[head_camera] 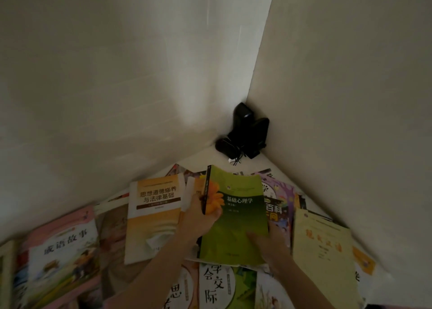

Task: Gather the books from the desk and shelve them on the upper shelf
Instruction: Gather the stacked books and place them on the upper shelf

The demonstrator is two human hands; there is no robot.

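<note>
A green book [236,215] with an orange flower on its cover is held in both hands above the spread of books. My left hand [198,217] grips its spine edge on the left, thumb on the cover. My right hand [268,243] holds its lower right corner. Around it lie several books flat on the white desk [205,159]: an orange-and-white book [154,215] to the left, a pink-edged picture book [63,250] at far left, a pale yellow book [325,250] to the right, a purple book [280,199] behind, and a green-and-white book [219,285] near me.
Two white walls meet in a corner behind the desk. In that corner stand small black speakers [247,131] with a tangle of black cable [236,159]. No shelf is in view.
</note>
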